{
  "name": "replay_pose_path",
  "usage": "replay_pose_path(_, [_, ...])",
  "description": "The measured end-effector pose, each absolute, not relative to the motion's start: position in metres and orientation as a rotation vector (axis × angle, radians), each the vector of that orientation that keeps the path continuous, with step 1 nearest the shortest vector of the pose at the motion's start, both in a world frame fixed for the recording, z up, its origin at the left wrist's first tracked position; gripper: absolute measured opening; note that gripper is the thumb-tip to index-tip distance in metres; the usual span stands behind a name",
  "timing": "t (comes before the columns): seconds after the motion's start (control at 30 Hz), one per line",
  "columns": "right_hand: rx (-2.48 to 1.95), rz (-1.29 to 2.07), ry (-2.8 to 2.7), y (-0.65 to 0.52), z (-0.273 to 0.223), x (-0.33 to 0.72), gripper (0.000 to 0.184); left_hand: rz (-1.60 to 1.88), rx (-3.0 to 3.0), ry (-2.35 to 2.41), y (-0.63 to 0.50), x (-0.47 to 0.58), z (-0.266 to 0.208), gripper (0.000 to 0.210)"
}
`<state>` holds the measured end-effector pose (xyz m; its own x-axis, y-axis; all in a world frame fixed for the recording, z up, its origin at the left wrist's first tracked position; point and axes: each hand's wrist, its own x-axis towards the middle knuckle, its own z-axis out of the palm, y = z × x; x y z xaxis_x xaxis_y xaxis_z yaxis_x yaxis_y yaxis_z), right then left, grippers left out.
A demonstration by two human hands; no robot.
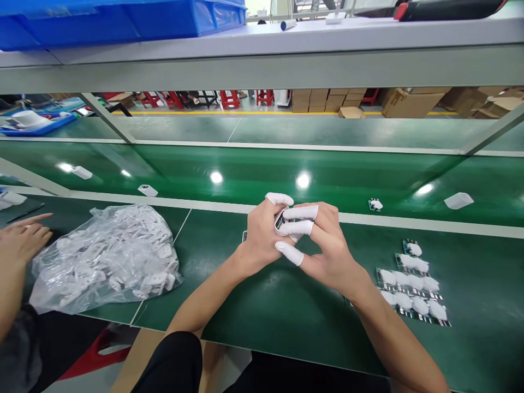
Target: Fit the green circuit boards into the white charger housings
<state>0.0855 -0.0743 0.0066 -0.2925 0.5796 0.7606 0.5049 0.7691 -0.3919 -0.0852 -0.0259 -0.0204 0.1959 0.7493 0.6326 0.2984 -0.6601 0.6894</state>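
Near the middle of the bench, my left hand (262,232) is wrapped round a small white plastic housing (279,225). Dark circuit board parts show in its open end. My right hand (327,245) reaches in from the right, index and middle fingers bent against the housing and thumb below. White finger cots cover several of my fingertips. Fingers hide most of the housing. Part of another small white-edged piece (244,236) shows behind my left wrist. Rows of circuit boards (409,281) with white blobs lie right of my right forearm.
A clear bag of white plastic parts (118,251) lies at left, beside another person's hand (24,240). Past the pale bench strip are white housings (148,190) (458,201) and a single circuit board (375,204). A shelf (262,68) crosses above, carrying a blue bin (123,22).
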Motion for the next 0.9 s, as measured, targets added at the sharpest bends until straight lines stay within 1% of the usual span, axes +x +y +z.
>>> replay_pose_path(0.07, [-0.846,0.174,-1.947,-0.074,0.007,0.086,0.021,1.43,2.04,0.992,-0.026,-0.087,-0.019,0.05])
replay_pose_path(0.17, [-0.824,0.23,-1.916,-0.072,0.006,0.089,0.028,1.315,1.905,0.97,-0.028,-0.088,-0.018,0.058])
replay_pose_path(0.27, [-0.798,0.155,-1.904,-0.069,0.004,0.09,0.035,1.286,1.845,0.953,-0.029,-0.089,-0.019,0.066])
replay_pose_path(0.37, [-0.792,0.071,-1.921,-0.068,0.001,0.089,0.036,1.282,1.83,0.949,-0.028,-0.089,-0.019,0.067])
replay_pose_path(0.43, [-0.799,0.085,-1.923,-0.068,0.0,0.089,0.035,1.22,1.716,0.915,-0.026,-0.088,-0.017,0.065])
replay_pose_path(0.5, [-0.823,0.159,-1.876,-0.066,-0.001,0.092,0.039,1.148,1.502,0.839,-0.022,-0.089,-0.011,0.062])
replay_pose_path(0.6, [-0.847,0.282,-1.689,-0.059,-0.003,0.1,0.044,1.04,1.094,0.677,-0.011,-0.094,-0.002,0.049])
replay_pose_path(0.67, [-0.841,0.312,-1.57,-0.053,-0.004,0.107,0.038,0.99,0.869,0.623,-0.001,-0.099,0.002,0.038])
replay_pose_path(0.73, [-0.835,0.322,-1.506,-0.049,-0.005,0.112,0.031,1.017,0.746,0.65,0.008,-0.104,0.003,0.031])
replay_pose_path(0.8, [-0.839,0.319,-1.483,-0.047,-0.005,0.114,0.028,1.091,0.666,0.701,0.017,-0.106,0.0,0.028])
replay_pose_path(0.9, [-0.847,0.303,-1.485,-0.047,-0.006,0.113,0.028,1.169,0.516,0.734,0.027,-0.105,-0.007,0.029])
